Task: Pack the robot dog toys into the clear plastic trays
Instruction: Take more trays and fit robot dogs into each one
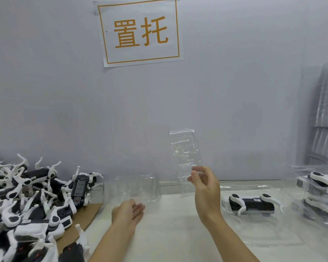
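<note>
A heap of black-and-white plastic robot dog toys (27, 201) lies left, a clear plastic tray (186, 157) stands raised at centre, and packed clear trays (254, 203) lie right, before the wall-mounted paper sign (140, 33).

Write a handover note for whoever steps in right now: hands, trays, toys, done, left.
Right hand: grips an empty clear tray, held upright in the air.
Left hand: open, nothing in it, low over the table beside another empty tray.
Unpacked robot dogs: pile at left.
Done: one dog sits in a tray at right; more packed trays stacked at far right.
Left: set the tray down, load a dog, work through the pile.
</note>
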Available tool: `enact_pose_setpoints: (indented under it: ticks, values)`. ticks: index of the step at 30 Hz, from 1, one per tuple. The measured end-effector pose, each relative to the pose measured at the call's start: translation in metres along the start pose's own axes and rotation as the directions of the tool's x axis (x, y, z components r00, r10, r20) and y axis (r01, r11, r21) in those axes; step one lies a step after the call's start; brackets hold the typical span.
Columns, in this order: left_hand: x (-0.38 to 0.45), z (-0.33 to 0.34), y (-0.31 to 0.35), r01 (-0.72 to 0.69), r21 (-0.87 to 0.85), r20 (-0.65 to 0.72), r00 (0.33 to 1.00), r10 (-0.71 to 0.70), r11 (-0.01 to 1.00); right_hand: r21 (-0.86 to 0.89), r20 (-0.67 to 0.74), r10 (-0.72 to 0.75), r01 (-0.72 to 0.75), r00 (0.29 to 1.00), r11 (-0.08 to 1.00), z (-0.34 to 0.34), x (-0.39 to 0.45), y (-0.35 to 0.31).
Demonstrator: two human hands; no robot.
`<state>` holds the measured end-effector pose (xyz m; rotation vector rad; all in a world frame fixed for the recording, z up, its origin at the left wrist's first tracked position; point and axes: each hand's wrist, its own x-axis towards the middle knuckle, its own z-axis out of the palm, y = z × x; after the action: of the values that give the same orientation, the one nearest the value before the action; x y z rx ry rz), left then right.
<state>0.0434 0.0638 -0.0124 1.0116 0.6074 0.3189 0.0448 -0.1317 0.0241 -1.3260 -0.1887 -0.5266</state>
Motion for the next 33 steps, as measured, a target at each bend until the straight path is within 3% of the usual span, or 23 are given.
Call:
enact_pose_setpoints:
  ticks: [4,6,9,11,13,18,22,29,31,33]
  values:
    - [-0.005,-0.004,0.006,-0.105,0.336,-0.284,0.936,0.207,0.936,-0.014,-0.027,-0.018,0.017,0.999,1.0,-0.001,0.0,0.002]
    - [-0.005,-0.007,0.011,-0.137,0.489,-0.334,0.883,0.329,0.862,-0.028,-0.035,-0.033,0.032,0.999,0.999,-0.001,-0.001,0.002]
    - [0.006,-0.015,0.019,-0.225,0.516,-0.363,0.816,0.45,0.826,-0.047,-0.033,-0.05,0.049,0.998,0.998,-0.001,-0.002,0.003]
    - [0.014,-0.022,0.023,-0.328,0.504,-0.304,0.798,0.52,0.799,-0.056,-0.022,-0.059,0.058,0.998,0.997,-0.001,-0.003,0.004]
    - [0.018,-0.025,0.025,-0.386,0.441,-0.235,0.822,0.519,0.81,-0.07,-0.004,-0.069,0.068,0.998,0.995,-0.001,-0.004,0.004]
    - [0.021,-0.024,0.018,-0.342,0.339,-0.129,0.906,0.403,0.877,-0.106,0.022,-0.095,0.097,0.995,0.99,0.0,-0.005,0.004]
    - [0.012,-0.014,0.011,-0.311,0.353,0.113,0.95,0.29,0.882,-0.132,0.04,-0.156,0.16,0.987,0.978,0.001,-0.008,0.001]
    - [-0.006,-0.002,0.002,-0.365,0.512,0.487,0.869,0.088,0.778,-0.331,0.056,-0.464,0.455,0.884,0.827,0.003,-0.012,-0.015]
    - [-0.013,0.001,0.001,-0.395,0.522,0.489,0.865,0.114,0.756,-0.307,0.113,-0.512,0.52,0.851,0.797,0.006,-0.015,-0.019]
    - [-0.017,0.003,0.006,-0.443,0.504,0.429,0.873,0.23,0.742,-0.268,0.178,-0.542,0.57,0.821,0.777,0.007,-0.017,-0.021]
